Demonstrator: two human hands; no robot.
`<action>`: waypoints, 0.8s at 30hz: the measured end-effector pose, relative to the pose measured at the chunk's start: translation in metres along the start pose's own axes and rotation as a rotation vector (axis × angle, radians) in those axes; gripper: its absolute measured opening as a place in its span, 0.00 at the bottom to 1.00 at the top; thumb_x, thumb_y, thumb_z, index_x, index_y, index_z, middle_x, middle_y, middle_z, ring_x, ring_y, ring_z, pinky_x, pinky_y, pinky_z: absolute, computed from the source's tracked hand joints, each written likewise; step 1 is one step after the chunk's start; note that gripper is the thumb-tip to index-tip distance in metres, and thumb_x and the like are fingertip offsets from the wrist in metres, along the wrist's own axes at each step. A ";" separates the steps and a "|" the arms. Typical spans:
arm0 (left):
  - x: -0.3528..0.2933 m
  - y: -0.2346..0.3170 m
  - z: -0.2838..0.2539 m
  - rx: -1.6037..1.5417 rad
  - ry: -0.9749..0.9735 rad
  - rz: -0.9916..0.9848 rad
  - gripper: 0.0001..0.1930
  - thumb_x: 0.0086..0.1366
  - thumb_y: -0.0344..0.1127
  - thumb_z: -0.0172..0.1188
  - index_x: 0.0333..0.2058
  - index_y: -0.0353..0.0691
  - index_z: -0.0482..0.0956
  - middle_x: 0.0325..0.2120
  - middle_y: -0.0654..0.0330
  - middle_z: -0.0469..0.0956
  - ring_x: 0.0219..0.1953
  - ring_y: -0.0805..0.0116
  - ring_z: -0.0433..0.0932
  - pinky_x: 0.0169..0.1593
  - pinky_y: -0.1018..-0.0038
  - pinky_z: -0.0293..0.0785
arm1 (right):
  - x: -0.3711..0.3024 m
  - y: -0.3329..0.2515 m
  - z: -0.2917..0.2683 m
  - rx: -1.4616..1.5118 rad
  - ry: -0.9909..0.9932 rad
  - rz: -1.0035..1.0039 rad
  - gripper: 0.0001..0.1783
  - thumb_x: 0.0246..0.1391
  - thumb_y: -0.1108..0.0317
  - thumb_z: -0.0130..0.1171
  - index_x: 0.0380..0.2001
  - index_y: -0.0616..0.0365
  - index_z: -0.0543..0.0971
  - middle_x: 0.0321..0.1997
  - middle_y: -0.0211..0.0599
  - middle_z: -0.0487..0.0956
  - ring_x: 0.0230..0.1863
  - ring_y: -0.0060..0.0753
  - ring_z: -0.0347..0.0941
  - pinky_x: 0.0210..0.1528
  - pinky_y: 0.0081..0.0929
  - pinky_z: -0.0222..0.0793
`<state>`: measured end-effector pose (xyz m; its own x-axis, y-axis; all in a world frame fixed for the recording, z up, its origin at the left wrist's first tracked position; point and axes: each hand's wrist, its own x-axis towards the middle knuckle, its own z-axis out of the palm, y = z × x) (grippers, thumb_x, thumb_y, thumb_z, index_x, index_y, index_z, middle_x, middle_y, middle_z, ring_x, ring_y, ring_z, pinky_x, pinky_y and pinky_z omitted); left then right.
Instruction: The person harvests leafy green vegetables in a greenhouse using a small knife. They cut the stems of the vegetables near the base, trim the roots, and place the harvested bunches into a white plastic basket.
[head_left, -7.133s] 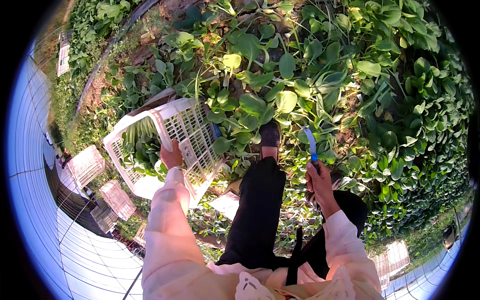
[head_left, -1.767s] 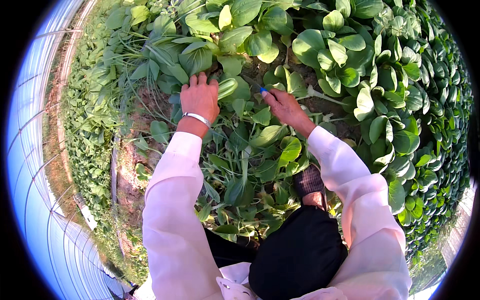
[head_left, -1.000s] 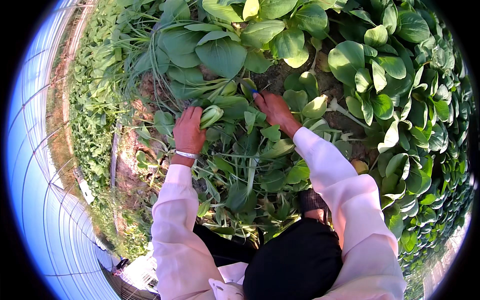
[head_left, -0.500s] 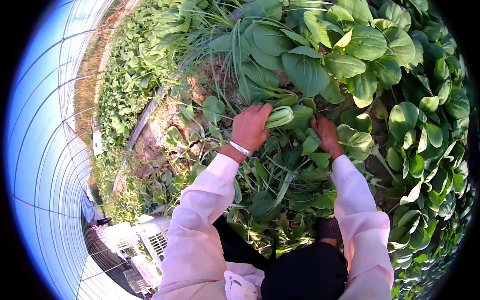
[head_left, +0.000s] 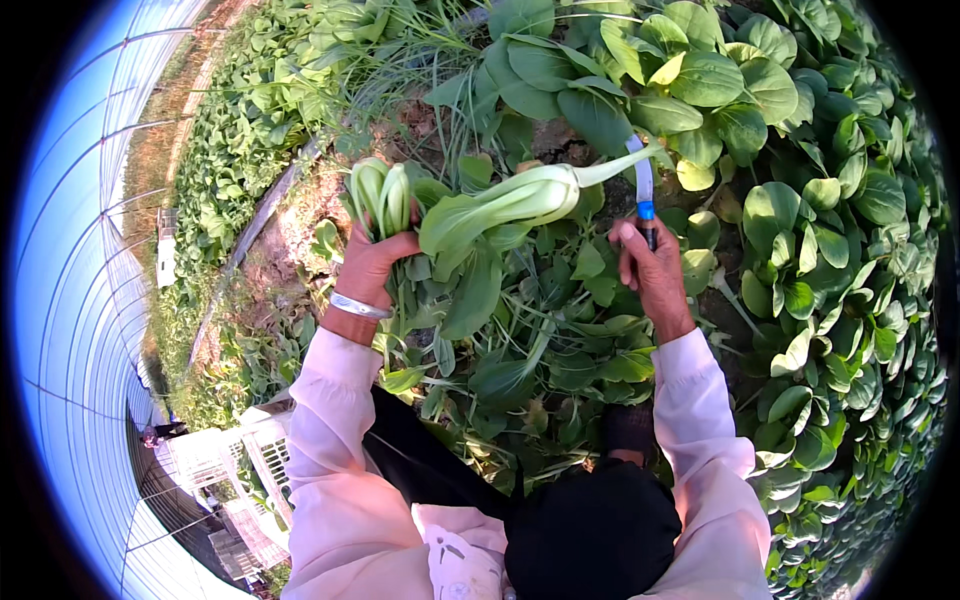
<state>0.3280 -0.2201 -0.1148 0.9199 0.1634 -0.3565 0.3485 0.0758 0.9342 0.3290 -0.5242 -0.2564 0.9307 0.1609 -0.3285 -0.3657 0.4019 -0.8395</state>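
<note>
Head view: the large bok choy head (head_left: 520, 200) is taken as landmark. It is hung slantwise btwn the hands, pale base to the right & slightly up, leaves drooping to the left; a long root (head_left: 608, 166) is left on its base, the tip seen against the knife blade (contact unclear).

Just left of the large head, a bok choy bunch (head_left: 380, 190) w/ pale bases up is gripped in the left hand (head_left: 368, 262); whether the large head's leaf ends are also pinched there can't be told. Just right of the large head, a knife (head_left: 645, 200) is clasped by its dark handle in the right hand (head_left: 655, 262), blade up. Below it, loose leaves (head_left: 550, 350) are strewn; well off to its lower left, white crates (head_left: 205, 455) are seen.

Handling: prob. light-to-mod. wt., base-heavy; stalks stiff & snappable, leaves soft, easily bruised, poss. slippery if damp. Best held round the firm stalks just above the base, fingers kept off the blade.

Vs. approx. half a sec ago: large head now raised clear of foliage; blade, hidden then, now exposed; bunch shifted left, bases turned up; hands farther apart.
</note>
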 end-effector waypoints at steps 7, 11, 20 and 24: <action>-0.010 -0.008 0.028 -0.142 -0.095 -0.088 0.25 0.50 0.18 0.63 0.50 0.36 0.74 0.41 0.57 0.80 0.41 0.65 0.81 0.45 0.70 0.79 | 0.007 -0.043 0.053 0.370 -0.303 -0.093 0.27 0.51 0.61 0.68 0.53 0.58 0.72 0.26 0.22 0.71 0.13 0.12 0.60 0.14 0.14 0.53; -0.023 0.005 0.040 0.484 -0.028 0.218 0.22 0.52 0.21 0.64 0.49 0.35 0.77 0.41 0.63 0.81 0.40 0.75 0.77 0.44 0.79 0.73 | -0.003 -0.048 0.049 0.437 -0.157 -0.074 0.24 0.49 0.64 0.69 0.48 0.58 0.74 0.24 0.21 0.71 0.12 0.11 0.57 0.13 0.15 0.51; -0.067 0.017 0.112 0.681 -0.196 0.376 0.26 0.47 0.31 0.72 0.47 0.35 0.75 0.46 0.55 0.78 0.44 0.65 0.78 0.48 0.70 0.74 | -0.057 -0.054 0.079 0.437 -0.153 -0.076 0.28 0.49 0.65 0.70 0.53 0.55 0.72 0.29 0.24 0.76 0.15 0.14 0.66 0.16 0.13 0.59; -0.046 0.003 0.106 0.692 -0.362 0.039 0.25 0.44 0.32 0.74 0.42 0.35 0.76 0.37 0.60 0.80 0.42 0.67 0.78 0.45 0.70 0.74 | -0.056 -0.047 0.064 0.386 -0.152 -0.026 0.24 0.53 0.55 0.67 0.46 0.58 0.71 0.23 0.24 0.72 0.13 0.15 0.66 0.14 0.14 0.57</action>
<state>0.3060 -0.3319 -0.0947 0.8938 -0.1863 -0.4081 0.2382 -0.5739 0.7836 0.2941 -0.4949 -0.1708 0.9393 0.2653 -0.2174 -0.3429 0.7113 -0.6136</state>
